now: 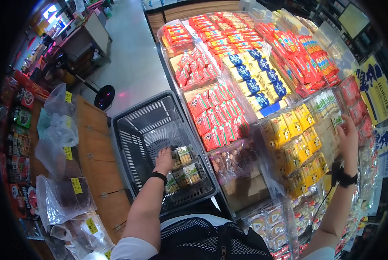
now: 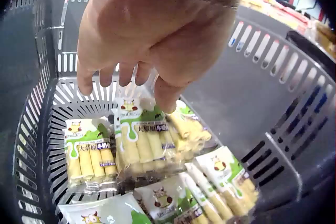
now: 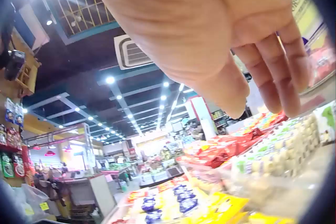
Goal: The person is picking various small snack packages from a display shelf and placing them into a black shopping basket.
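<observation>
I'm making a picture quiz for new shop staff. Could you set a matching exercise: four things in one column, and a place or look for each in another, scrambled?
Things:
1. Left grip
2. Shopping basket
3. Cow-print snack packets
4. Right grip

Places and looks:
A. Above the snack display
B. White and green, with pale yellow rolls inside
C. Inside the basket, fingers pointing down
D. Dark grey, with slotted sides

Pairs: 1-C, 2-D, 3-B, 4-A

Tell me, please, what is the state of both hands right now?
Left hand: open, above the packets in the basket.
Right hand: open, holding nothing.
</observation>
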Demonstrator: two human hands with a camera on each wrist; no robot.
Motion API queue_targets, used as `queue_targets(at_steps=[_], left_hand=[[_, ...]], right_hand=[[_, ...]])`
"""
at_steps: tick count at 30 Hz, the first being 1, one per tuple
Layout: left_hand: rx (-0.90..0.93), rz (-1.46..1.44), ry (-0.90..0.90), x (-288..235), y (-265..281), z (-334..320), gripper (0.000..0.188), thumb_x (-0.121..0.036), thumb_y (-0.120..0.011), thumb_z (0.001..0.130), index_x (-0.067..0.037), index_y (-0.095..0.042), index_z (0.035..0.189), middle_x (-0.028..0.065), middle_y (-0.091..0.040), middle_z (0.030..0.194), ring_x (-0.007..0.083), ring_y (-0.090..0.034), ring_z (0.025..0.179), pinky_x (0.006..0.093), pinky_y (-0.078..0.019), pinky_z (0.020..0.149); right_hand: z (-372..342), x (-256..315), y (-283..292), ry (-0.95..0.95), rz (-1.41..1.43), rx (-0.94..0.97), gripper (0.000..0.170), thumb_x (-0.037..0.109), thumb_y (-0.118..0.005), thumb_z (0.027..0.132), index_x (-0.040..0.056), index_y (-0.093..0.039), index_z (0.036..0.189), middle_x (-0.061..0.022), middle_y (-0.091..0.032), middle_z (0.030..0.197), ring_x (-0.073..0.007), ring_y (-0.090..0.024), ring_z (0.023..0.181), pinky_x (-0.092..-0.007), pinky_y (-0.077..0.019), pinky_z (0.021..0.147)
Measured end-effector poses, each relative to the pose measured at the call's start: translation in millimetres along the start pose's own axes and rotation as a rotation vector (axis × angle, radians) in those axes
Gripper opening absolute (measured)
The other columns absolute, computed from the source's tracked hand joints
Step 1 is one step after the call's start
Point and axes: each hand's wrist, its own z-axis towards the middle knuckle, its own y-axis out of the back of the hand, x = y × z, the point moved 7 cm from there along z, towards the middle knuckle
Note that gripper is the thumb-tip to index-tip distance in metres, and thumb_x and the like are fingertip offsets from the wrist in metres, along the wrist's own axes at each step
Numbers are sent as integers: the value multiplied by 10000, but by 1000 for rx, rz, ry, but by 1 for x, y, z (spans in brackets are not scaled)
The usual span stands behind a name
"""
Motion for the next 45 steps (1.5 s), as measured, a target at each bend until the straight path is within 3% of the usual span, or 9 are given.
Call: queue_targets(at_steps=[3,9,15,17,20,28,37,41,45], left_hand=[[132,23,111,5,-24,5,794,-222,-756,779,-136,-346,1452,94,-353,1494,317,-325,1381,554,-315,1088],[39,-4,165,0,-11,-21,622,-258,-768,735,-93,-546,1292,130,-412,1418,359,-384,1311,547,-333,1071],[-16,-242,-79,1,14,-45,573,-246,-844,650,-18,-635,1133,204,-490,1260,388,-499,1179,461,-428,994],[-94,-255,-121,-17,56,-75,502,-178,-823,699,11,-617,1116,186,-579,1144,324,-597,1042,393,-469,932],[112,-1031,-106,-31,77,-101,324,-21,-725,815,6,-584,1105,42,-668,967,113,-611,875,261,-493,816],[311,-1187,-535,-150,139,-205,372,4,-736,805,-41,-561,1130,2,-645,1035,80,-597,947,258,-492,848],[452,-1103,-624,-207,112,-246,490,22,-749,785,-36,-507,1207,42,-613,1083,120,-590,1007,270,-491,864],[505,-1196,-594,-209,108,-246,556,78,-731,772,-36,-478,1253,67,-533,1160,153,-577,1038,295,-509,896],[445,-1165,-542,-195,109,-239,499,76,-691,799,-29,-478,1238,62,-562,1122,182,-606,1043,316,-517,892]], right_hand=[[-43,61,-12,59,84,35,349,5,-604,872,34,-558,1217,-61,-588,824,-132,-551,735,-280,-472,692],[-116,126,-44,29,160,96,287,-3,-624,860,2,-592,1145,-66,-601,863,-145,-577,776,-276,-475,736],[-162,158,-84,123,273,184,277,9,-672,819,14,-609,1089,-109,-618,860,-221,-618,769,-309,-498,715],[-175,164,-94,102,316,230,268,7,-672,813,18,-611,1074,-113,-621,857,-240,-625,764,-322,-504,704],[-194,186,-105,237,399,256,252,38,-699,781,48,-622,1021,-108,-610,826,-268,-620,726,-352,-501,655],[-230,221,-129,199,627,508,471,249,-722,832,53,-549,1224,-160,-610,1083,-346,-625,965,-392,-509,798],[-241,188,-119,227,621,541,345,237,-682,865,68,-587,1149,-136,-622,1018,-324,-639,907,-382,-516,776],[-203,143,-63,143,542,242,291,205,-691,858,75,-618,1108,-132,-635,944,-321,-639,810,-374,-515,706],[-135,62,1,55,449,-59,332,159,-716,829,14,-613,1109,-129,-642,850,-181,-623,727,-326,-501,663]])
